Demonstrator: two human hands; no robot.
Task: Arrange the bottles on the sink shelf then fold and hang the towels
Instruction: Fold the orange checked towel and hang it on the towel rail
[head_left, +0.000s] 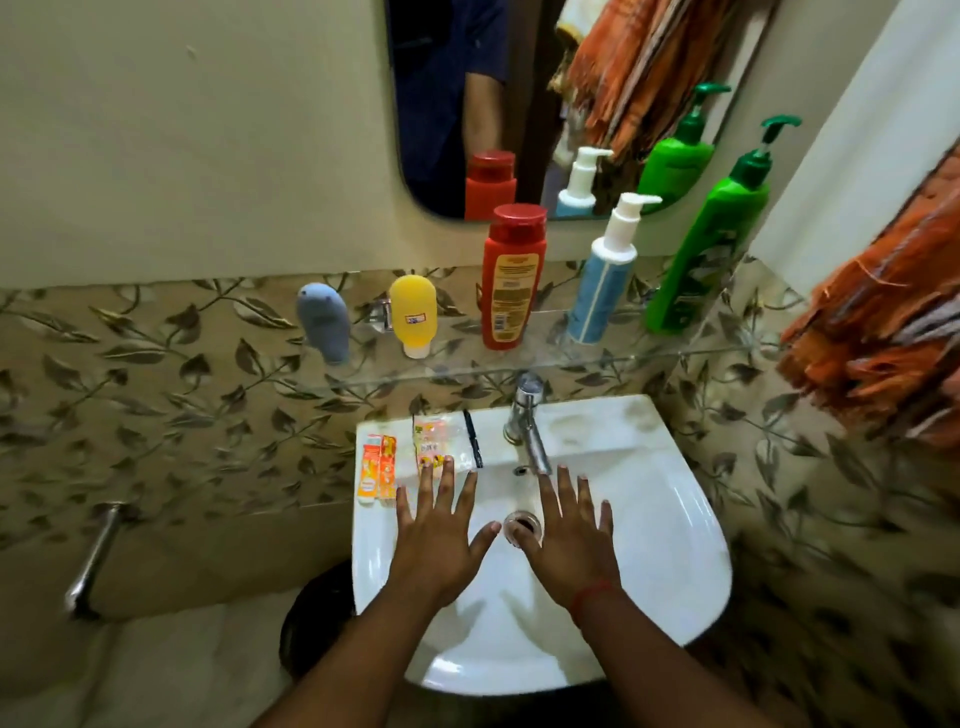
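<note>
Two hands hovered palm-down over the white ceramic sink (675, 545), fingers spread straight, nothing held: left hand (436, 540) near the sink's left rim, right hand (569, 540) over the drain (522, 525). A red thread band (589, 592) circled the right wrist. All bottles stood well apart from both hands, up on the glass shelf (597, 358).

Just beyond the left fingertips lay an orange toothpaste box (378, 470), a crinkled sachet (430, 441) and a thin black pen (472, 439) on the sink ledge; print unreadable. A chrome tap (527, 421) rose behind the drain.

On the shelf, left to right: rounded grey-blue tube (323, 321), cap down; yellow tube (413, 314), cap down; red flip-cap bottle (513, 278); blue-white pump bottle (605, 270); green pump bottle (709, 234). Labels were too blurred to read.

An orange striped fringed towel (883, 322) hung at right, cut off by the frame edge and blurred. The mirror (441, 104) above reflected the bottles and another orange cloth; its top was cropped. Leaf-patterned tiles (156, 374) covered the wall.
</note>
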